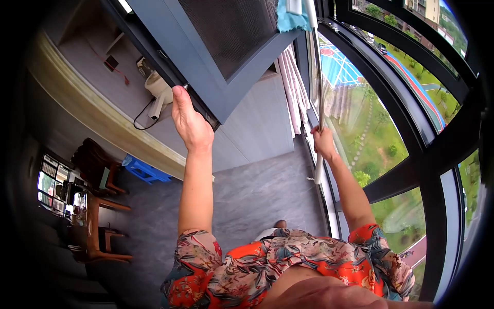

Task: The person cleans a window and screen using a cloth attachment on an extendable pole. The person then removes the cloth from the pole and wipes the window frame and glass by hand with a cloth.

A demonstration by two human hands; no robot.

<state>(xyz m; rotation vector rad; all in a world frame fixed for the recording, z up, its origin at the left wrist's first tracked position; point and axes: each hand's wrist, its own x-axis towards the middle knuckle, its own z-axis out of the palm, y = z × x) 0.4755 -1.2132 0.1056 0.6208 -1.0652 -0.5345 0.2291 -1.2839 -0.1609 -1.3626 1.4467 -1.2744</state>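
The pole (321,98), alongside the window (411,172), passes near a blue cloth (294,20) and through the curled fingers of the right hand (324,143). The left hand (193,126) meets the edge of the screened sash (221,46), its finger spread indeterminable. Grey floor (252,190) separates window and counter (110,108), which bears a pale appliance (158,88).

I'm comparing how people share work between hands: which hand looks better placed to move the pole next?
Probably the right hand: it is closed around the pole. The left hand is well away, at the grey-framed screen's edge.
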